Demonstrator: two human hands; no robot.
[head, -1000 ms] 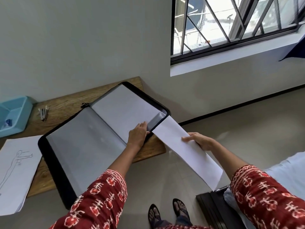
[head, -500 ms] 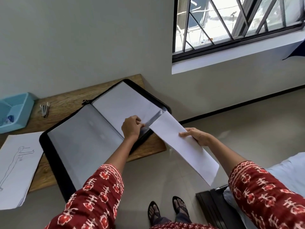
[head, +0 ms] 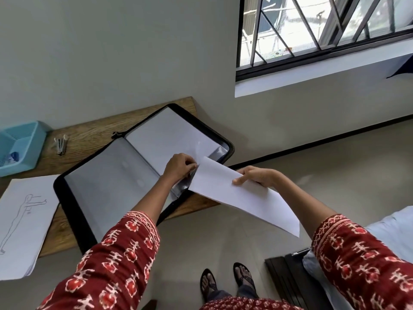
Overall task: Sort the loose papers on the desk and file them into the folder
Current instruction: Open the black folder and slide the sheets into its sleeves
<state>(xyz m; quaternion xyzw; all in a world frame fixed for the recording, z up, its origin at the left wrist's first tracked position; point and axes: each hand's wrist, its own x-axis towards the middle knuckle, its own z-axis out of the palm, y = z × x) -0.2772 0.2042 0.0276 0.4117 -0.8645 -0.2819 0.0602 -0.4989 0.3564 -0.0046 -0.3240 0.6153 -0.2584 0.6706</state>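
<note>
The left grip (head: 178, 167) pinches the lip of a clear sleeve (head: 182, 186) at the folder's (head: 73, 211) right edge, fingers curled tight on the plastic; the right grip (head: 257, 176) holds a blank sheet (head: 241, 195) by its far long edge, fingers on top with the forefinger straight, the thumb hidden beneath. The sheet slants from the sleeve mouth toward 4 o'clock, out over the floor, its leading corner touching or just short of the left fingers; I cannot tell whether it has entered. The folder lies open on the bench (head: 89, 137); more paper, a figure drawing (head: 24, 220) on top, waits at its 9 o'clock.

To do this well, the left pinch should lift the top film clear so the mouth gapes; the right should square the sheet's short edge to that opening and slide flat, not corner-first, since a slanted entry will likely snag and crease. The sheet sags unsupported at its tail, so a slow, level push seems wise.
</note>
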